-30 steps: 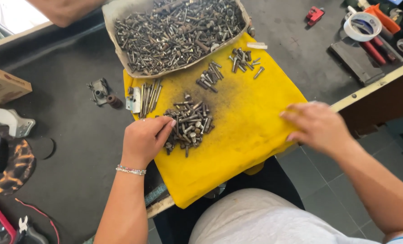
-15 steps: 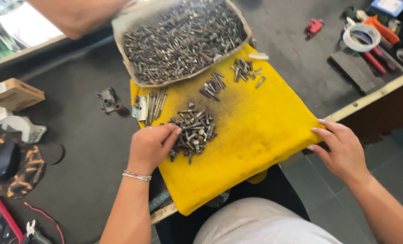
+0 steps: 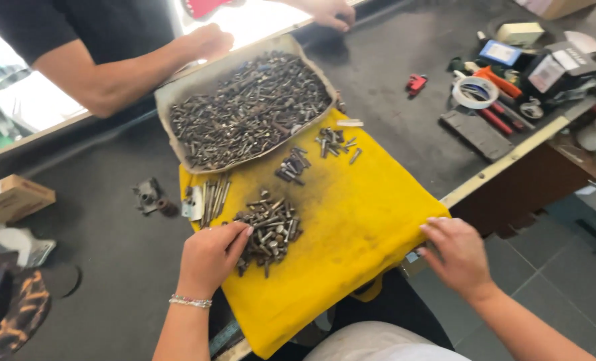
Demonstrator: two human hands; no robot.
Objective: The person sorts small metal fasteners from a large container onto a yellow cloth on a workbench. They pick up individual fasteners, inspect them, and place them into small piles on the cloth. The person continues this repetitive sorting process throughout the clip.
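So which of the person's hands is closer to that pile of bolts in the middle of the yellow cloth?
The left. The left hand rests against the pile of bolts, fingertips touching its left side. The right hand is well off to the right, at the edge of the yellow cloth.

A brown cardboard box (image 3: pixel 12 198) with a pale label sits at nine o'clock. At one to two o'clock lie a small blue-and-white package (image 3: pixel 500 53), a cream box (image 3: pixel 519 32) and a white-labelled carton (image 3: pixel 547 72).
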